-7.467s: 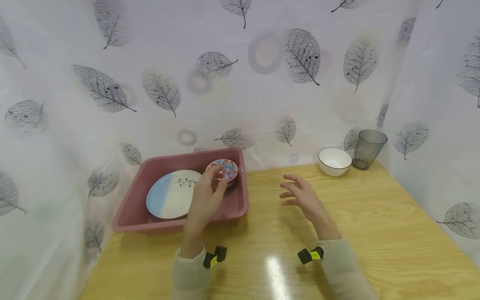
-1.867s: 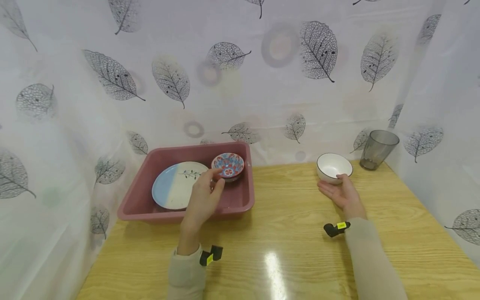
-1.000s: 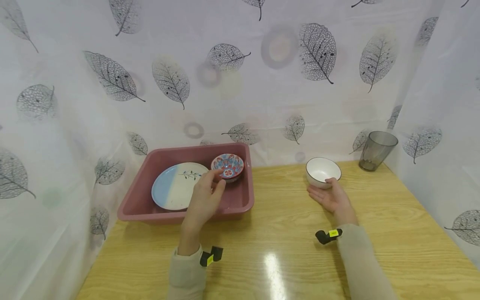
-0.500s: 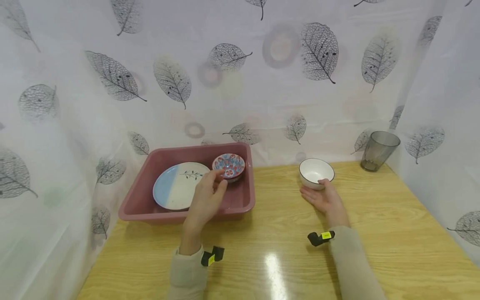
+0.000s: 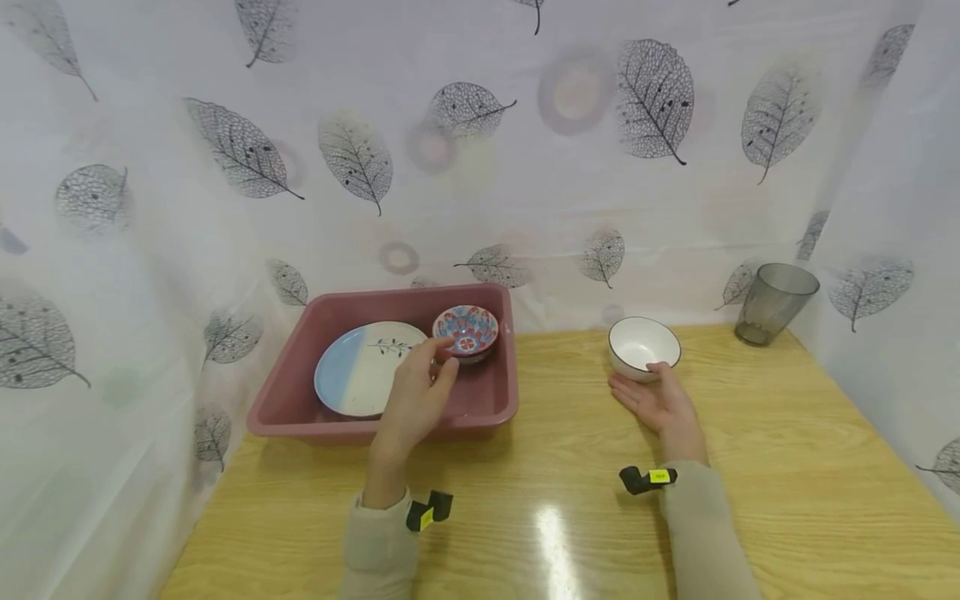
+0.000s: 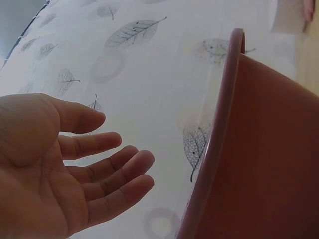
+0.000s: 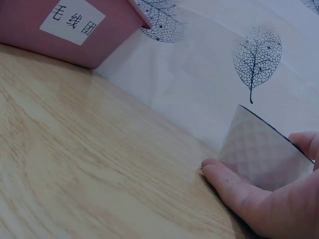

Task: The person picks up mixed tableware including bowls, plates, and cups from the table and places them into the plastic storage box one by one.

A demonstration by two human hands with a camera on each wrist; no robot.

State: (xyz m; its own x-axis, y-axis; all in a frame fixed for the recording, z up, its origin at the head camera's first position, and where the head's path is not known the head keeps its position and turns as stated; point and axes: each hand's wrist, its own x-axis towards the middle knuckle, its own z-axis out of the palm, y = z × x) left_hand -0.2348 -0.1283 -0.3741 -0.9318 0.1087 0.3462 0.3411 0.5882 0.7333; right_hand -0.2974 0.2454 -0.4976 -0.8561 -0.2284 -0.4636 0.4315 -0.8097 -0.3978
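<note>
A white bowl (image 5: 643, 346) with a thin dark rim is held in my right hand (image 5: 663, 408). The thumb hooks over the rim while the fingers lie under the side, and the right wrist view shows the bowl's (image 7: 264, 154) dimpled outer wall, tilted. My left hand (image 5: 416, 392) hovers over the front of the pink basin (image 5: 300, 427), fingers loosely bent and holding nothing. Inside the basin lie a blue-and-cream plate (image 5: 360, 375) with a leaf sprig, partly hidden by that hand, and a red-and-blue patterned bowl (image 5: 467, 327), apparently on top of another bowl.
A grey see-through cup (image 5: 776, 304) stands in the back right corner of the wooden table (image 5: 585, 483). Leaf-printed white sheeting (image 5: 555, 208) encloses the back and sides. The basin's side carries a white label (image 7: 72, 20).
Since 7.5 s ago, my right hand has taken hold of the white bowl and shifted it left, away from the cup. My left hand stays over the basin.
</note>
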